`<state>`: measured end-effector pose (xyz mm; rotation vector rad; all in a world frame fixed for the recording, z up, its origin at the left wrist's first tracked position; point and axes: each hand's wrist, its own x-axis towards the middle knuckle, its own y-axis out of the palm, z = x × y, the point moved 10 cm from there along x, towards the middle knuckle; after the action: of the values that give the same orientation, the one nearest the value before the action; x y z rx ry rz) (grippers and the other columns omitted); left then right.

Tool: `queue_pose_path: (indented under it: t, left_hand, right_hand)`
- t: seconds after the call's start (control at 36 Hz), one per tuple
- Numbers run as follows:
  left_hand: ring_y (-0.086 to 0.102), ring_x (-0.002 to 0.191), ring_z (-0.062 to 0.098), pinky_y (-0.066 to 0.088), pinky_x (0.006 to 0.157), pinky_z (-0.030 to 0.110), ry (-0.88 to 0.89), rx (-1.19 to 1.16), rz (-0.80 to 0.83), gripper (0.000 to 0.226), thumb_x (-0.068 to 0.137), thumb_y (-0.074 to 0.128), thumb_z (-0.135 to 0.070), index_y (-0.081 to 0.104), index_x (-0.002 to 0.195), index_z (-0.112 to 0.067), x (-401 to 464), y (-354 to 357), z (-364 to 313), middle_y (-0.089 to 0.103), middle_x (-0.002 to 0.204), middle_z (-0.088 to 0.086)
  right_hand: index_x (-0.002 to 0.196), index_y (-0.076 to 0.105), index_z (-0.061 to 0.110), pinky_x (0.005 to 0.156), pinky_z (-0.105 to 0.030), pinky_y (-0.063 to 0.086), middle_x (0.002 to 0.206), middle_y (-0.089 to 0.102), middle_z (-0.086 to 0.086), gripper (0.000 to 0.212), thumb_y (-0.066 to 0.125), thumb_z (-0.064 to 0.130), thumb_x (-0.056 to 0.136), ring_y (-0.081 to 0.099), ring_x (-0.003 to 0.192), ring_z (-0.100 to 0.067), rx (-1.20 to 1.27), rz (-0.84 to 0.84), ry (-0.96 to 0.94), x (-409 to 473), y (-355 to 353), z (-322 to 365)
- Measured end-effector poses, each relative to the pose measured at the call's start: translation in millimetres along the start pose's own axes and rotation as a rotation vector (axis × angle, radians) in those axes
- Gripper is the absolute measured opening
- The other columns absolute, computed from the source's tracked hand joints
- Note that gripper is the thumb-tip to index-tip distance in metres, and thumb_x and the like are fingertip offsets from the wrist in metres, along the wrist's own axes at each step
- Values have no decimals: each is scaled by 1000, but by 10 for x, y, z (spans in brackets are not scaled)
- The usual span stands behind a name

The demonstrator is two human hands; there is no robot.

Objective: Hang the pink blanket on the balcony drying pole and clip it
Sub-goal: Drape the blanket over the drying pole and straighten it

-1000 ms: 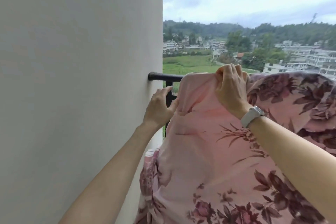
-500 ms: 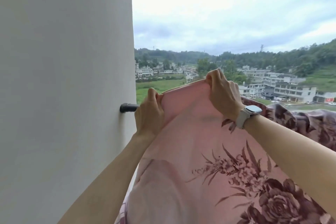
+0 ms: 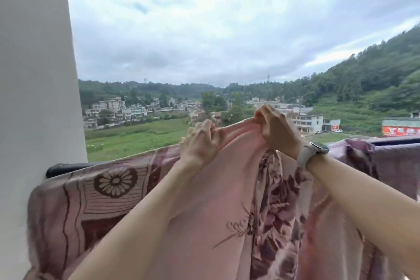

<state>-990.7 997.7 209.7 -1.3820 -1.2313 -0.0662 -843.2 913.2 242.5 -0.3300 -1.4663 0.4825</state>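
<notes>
A home balcony, probably upstairs: a white wall (image 3: 34, 75), a dark drying pole (image 3: 59, 168), village houses (image 3: 116, 109) and hills (image 3: 375, 75) below.

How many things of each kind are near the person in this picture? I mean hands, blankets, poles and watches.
Hands: 2, the left hand and the right hand, both gripping the cloth
Blankets: 1, the pink blanket
Poles: 1, the drying pole
Watches: 1, the wristwatch
Total: 5
</notes>
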Motion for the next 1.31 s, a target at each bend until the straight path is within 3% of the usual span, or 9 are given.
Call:
queue_pose_path:
  t: [0.06, 0.14, 0.28, 0.39, 0.5, 0.69, 1.0, 1.14, 1.31]
  left_hand:
    - [58, 95, 25, 49, 82, 40, 82, 87, 123, 49, 90, 24, -63, 48, 113, -26, -195, 440, -373, 62, 110, 4]
    - [63, 89, 26, 49, 75, 35, 105, 164, 68, 58, 84, 18, -71, 49, 107, -27, -319, 623, -707, 66, 103, 4]
    - [59, 97, 23, 44, 77, 34, 168, 104, 20, 73, 70, 26, -81, 37, 126, -35, -239, 783, -1141, 56, 118, -7]
    - [58, 97, 18, 40, 82, 32, 322, 344, 25, 48, 83, 34, -68, 57, 106, -33, -203, 1062, -1728, 62, 103, -8]
    - [62, 85, 23, 40, 67, 31, 274, 213, -51, 27, 94, 44, -35, 59, 78, -20, -93, 1100, -1944, 67, 89, -5]
    - [61, 72, 26, 36, 58, 29, 261, 75, -79, 26, 96, 42, -25, 60, 82, -13, 291, 1699, -2863, 68, 83, 4]
    - [52, 67, 22, 31, 60, 28, 281, 31, -216, 23, 94, 34, -10, 56, 86, -11, 1189, 2687, -4635, 65, 90, 4]
    - [63, 86, 30, 36, 64, 32, 317, 39, -100, 21, 93, 38, -14, 59, 90, -12, 1537, 3282, -5244, 66, 97, 8]
    - [57, 106, 23, 49, 85, 39, 586, -153, 329, 39, 94, 41, -45, 45, 126, -24, 1196, 4022, -6185, 51, 126, 1]
  right_hand:
    - [92, 55, 8, 62, -37, 49, 82, 62, -7, 5, 52, 12, 90, 59, 68, -27, 66, 115, -3, -161, 33, -264]
    - [105, 57, 14, 73, -41, 52, 93, 68, -7, 17, 49, 24, 93, 64, 79, -23, 106, 220, 64, -436, -119, -827]
    - [119, 56, 28, 85, -26, 36, 108, 67, 2, 35, 48, 45, 90, 59, 101, -17, -128, 376, -59, -950, -403, -1468]
    - [109, 64, 21, 94, -31, 38, 105, 69, 4, 31, 50, 38, 87, 60, 100, -18, -141, 336, -224, -1079, -613, -1641]
    - [91, 64, 8, 71, -33, 48, 84, 68, -6, 10, 56, 7, 86, 63, 78, -26, -40, 180, -139, -1078, -892, -2016]
    - [100, 56, 6, 60, -25, 35, 77, 65, -11, 20, 42, -3, 89, 59, 64, -25, -192, 48, 36, -1021, -1348, -2930]
    - [96, 60, 4, 62, -42, 51, 86, 66, -21, 27, 38, 8, 81, 64, 74, -38, -369, -97, 92, -1098, -2554, -4683]
    - [91, 62, 4, 63, -41, 49, 83, 67, -20, 17, 45, 7, 86, 64, 75, -37, -333, -66, 147, -1120, -2758, -5572]
    - [105, 62, 12, 75, -39, 50, 91, 69, -11, 24, 45, 26, 95, 64, 82, -24, -46, -58, 351, -1548, -2814, -6435]
